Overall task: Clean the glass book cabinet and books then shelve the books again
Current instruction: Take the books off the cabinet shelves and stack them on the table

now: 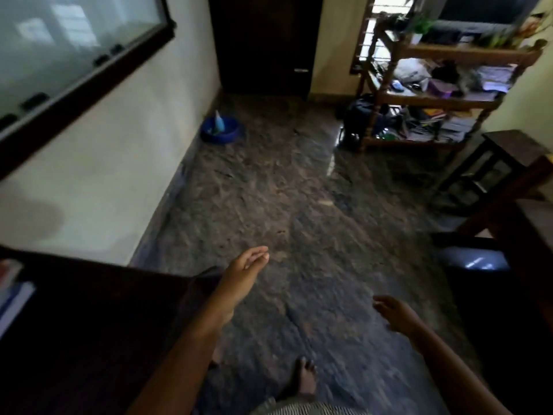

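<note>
At 10 o'clock the glass cabinet (74, 40) hangs on the wall, its frosted pane in a dark frame. It is well apart from both hands. A few books (13, 290) show at the far 8 o'clock edge, lying beside a dark wooden unit (89, 324) that fills that corner.

At 11 o'clock a blue basin (232, 131) sits on the floor (299, 190) against the wall, with a pale blue bottle (219, 121) standing in it.

The left hand (242, 274) is just below centre, fingers straight and together, holding nothing. At 6 o'clock a bare foot (305, 375) is planted on the stone. The right hand (395, 314) is at 5 o'clock, fingers loosely relaxed and empty, though blurred.

At 1 to 2 o'clock a wooden rack (434, 100) holds stacked papers and more books, and a dark side table (508, 145) stands at 3 o'clock.

Risks, as I judge them:
- **Slipping:** the floor is glossy and throws back light near the rack, so a bare foot could slip, more so if water from the basin gets onto it.
- **Knocks:** the left forearm passes close to the corner of the dark unit and could knock against it.
- **Glass:** careless pressure or a bumped frame could crack or smear the pane.

No brand, label or writing is legible; the bottle and book spines are too blurred.
</note>
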Motion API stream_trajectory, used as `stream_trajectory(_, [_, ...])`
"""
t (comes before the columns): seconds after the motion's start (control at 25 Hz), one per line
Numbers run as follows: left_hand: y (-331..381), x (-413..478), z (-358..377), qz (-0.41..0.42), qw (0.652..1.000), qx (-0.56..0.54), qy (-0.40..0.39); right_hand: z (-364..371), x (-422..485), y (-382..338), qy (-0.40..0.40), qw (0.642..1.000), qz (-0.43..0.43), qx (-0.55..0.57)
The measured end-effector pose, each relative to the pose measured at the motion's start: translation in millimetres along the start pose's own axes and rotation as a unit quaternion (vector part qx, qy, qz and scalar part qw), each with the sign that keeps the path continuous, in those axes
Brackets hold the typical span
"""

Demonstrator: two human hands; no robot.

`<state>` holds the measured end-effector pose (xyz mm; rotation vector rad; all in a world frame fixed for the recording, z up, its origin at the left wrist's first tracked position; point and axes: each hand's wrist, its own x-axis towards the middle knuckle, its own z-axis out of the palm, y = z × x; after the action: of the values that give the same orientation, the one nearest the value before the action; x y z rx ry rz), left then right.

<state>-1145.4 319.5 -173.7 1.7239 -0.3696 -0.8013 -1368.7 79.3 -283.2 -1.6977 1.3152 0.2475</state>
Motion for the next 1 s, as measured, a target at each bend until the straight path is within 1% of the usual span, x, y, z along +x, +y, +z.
stream_trajectory(0.08, [9.8, 64.4, 33.5, -0.042, 0.999, -0.003, -0.017, -35.2, 34.5, 6.7, -0.008, 1.0, 0.015, -0.022])
stream_trajectory(0.16, [15.6, 123.6, 54.0, -0.062, 0.998, -0.002, -0.01, -63.2, 73.9, 0.6, -0.02, 0.998, 0.037, -0.048])
stream_trajectory(0.24, [13.3, 165.6, 58.1, -0.112, 0.994, -0.003, 0.006, -77.2, 103.3, -24.9, -0.033, 0.997, 0.036, -0.061])
stream_trajectory(0.32, [5.0, 210.6, 52.2, -0.156, 0.987, -0.009, 0.026, -86.5, 149.8, -67.0, -0.054, 0.996, 0.021, -0.072])
stream_trajectory(0.52, [-27.2, 347.0, 11.7, -0.239, 0.964, 0.005, 0.117, -92.4, 304.1, -230.2, -0.069, 0.992, -0.073, -0.081])
stream_trajectory(0.6, [-26.6, 392.6, -3.1, -0.282, 0.947, -0.007, 0.153, -94.9, 344.8, -296.6, -0.09, 0.983, -0.118, -0.106])
stream_trajectory(0.72, [-4.1, 476.7, -18.7, -0.332, 0.923, -0.045, 0.189, -107.8, 405.0, -407.2, -0.149, 0.968, -0.168, -0.116])
stream_trajectory(0.84, [39.3, 569.7, -27.9, -0.322, 0.93, -0.042, 0.172, -120.9, 471.1, -485.5, -0.166, 0.96, -0.207, -0.084])
stream_trajectory(0.88, [58.2, 597.4, -30.9, -0.31, 0.936, -0.043, 0.163, -126.7, 485.8, -503.3, -0.157, 0.961, -0.207, -0.092])
stream_trajectory(0.96, [86.2, 660.2, -41.9, -0.26, 0.954, -0.005, 0.148, -135.5, 532.7, -524.2, -0.126, 0.959, -0.222, -0.123])
stream_trajectory(1.0, [95.5, 695.2, -47.5, -0.253, 0.957, -0.022, 0.143, -137.2, 559.9, -533.7, -0.116, 0.955, -0.233, -0.143])
